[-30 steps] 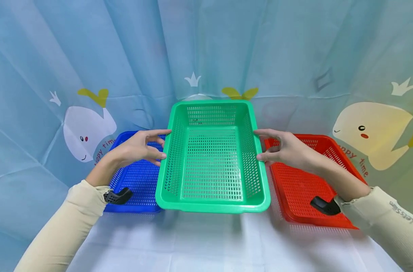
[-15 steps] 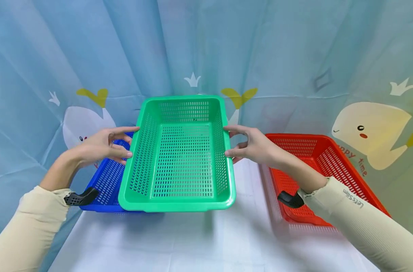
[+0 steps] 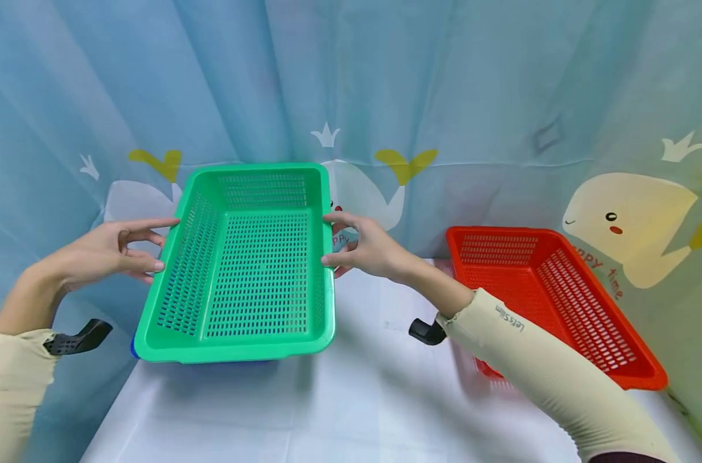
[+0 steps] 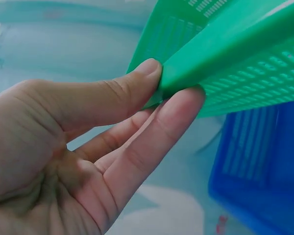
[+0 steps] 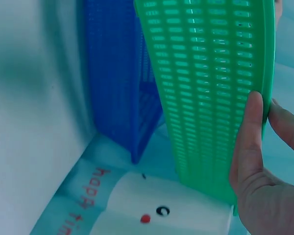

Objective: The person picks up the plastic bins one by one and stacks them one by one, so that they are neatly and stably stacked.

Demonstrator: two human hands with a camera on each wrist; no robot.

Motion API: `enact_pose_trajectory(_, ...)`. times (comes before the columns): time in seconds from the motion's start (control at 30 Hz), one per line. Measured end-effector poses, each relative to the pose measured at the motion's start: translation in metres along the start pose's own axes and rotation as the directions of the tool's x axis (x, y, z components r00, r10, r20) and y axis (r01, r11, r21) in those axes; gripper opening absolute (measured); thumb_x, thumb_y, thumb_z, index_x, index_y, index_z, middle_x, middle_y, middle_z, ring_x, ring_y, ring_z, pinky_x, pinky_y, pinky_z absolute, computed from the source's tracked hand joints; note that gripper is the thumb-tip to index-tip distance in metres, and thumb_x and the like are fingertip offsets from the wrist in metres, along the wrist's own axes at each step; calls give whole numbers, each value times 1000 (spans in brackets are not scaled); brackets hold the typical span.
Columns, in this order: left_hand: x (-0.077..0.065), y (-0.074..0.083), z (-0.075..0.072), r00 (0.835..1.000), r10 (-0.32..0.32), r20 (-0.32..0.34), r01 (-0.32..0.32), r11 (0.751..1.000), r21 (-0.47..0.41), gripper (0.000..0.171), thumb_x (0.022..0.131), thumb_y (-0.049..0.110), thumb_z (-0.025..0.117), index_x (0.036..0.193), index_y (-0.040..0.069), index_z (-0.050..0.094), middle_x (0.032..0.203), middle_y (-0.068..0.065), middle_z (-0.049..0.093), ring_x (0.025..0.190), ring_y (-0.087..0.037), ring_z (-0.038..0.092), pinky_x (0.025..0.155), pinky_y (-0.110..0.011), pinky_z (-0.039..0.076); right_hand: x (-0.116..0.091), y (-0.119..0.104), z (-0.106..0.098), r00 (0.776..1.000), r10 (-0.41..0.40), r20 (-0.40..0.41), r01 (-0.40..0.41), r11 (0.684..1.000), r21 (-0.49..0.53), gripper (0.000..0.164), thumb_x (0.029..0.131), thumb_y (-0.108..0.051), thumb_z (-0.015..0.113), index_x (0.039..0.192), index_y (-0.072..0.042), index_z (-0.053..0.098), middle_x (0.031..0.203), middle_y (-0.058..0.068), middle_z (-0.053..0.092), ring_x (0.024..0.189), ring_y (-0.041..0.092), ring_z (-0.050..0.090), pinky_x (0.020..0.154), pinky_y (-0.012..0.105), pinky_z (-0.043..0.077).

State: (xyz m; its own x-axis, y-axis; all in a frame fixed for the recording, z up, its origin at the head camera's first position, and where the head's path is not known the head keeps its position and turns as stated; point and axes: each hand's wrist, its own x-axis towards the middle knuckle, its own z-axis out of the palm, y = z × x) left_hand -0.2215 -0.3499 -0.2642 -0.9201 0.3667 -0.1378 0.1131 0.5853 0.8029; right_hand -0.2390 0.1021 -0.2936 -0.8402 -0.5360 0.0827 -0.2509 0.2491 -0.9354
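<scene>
A green plastic basket (image 3: 258, 276) with slotted walls is held up between both hands, its inside facing me and nothing in it. My left hand (image 3: 105, 254) pinches its left rim; in the left wrist view the thumb lies on one side of the rim and the fingers on the other. On the opposite rim, my right hand (image 3: 368, 247) pinches in the same way, fingers against the outer wall in the right wrist view. Behind and below the green basket is a blue basket (image 5: 112, 73), mostly hidden in the head view. The two baskets look apart in both wrist views.
To the right, a red basket (image 3: 501, 276) stands on the white tabletop (image 3: 357, 399), partly behind my right forearm. A pale blue curtain (image 3: 351, 77) with whale prints hangs behind the table.
Both hands have carried the green basket leftward, from the middle to over the blue basket, which it now nearly covers in the head view. The red basket has stayed put.
</scene>
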Motion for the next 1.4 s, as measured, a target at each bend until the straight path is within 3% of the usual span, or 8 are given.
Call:
enact_pose_trajectory(0.43,-14,-36,-42,997,-50,-52,57,988,145,85,97,10,73,165,17,24,134,-19,40,92,-23,72,77,-40,63,43,-1,45,999,-21,33,21,999,26,77,91,-8,79,157,-9,40,132,9,50,78,27,77,105,42,50)
enact_pose_trajectory(0.7,-4,-47,-55,994,-112,-15,113,980,163,90,96,14,74,166,17,18,144,-29,33,95,-16,69,79,-43,63,56,9,61,1000,-3,9,3,1000,21,79,91,-10,81,157,-7,38,133,9,52,76,23,77,83,31,58)
enact_pose_trajectory(0.87,5,-53,-58,992,-126,20,121,981,153,90,97,15,73,167,15,16,144,-29,31,97,-19,69,81,-44,62,61,17,67,1000,21,-13,-21,999,28,78,91,-12,81,157,-11,40,134,7,52,76,23,76,84,31,56)
enact_pose_trajectory(1.13,19,-70,-57,987,-136,81,128,987,102,89,95,13,74,166,13,20,146,-29,31,100,-19,66,80,-44,62,66,28,75,998,66,-19,-65,995,74,79,90,-11,82,157,-11,40,135,7,50,75,24,76,68,31,50)
enact_pose_trajectory(1.4,28,-85,-51,987,-109,115,105,994,44,78,96,6,71,161,25,33,144,-24,33,99,-17,66,80,-44,62,66,44,78,994,109,-30,-106,990,98,81,90,-12,82,158,-10,39,133,6,49,76,24,76,91,33,55)
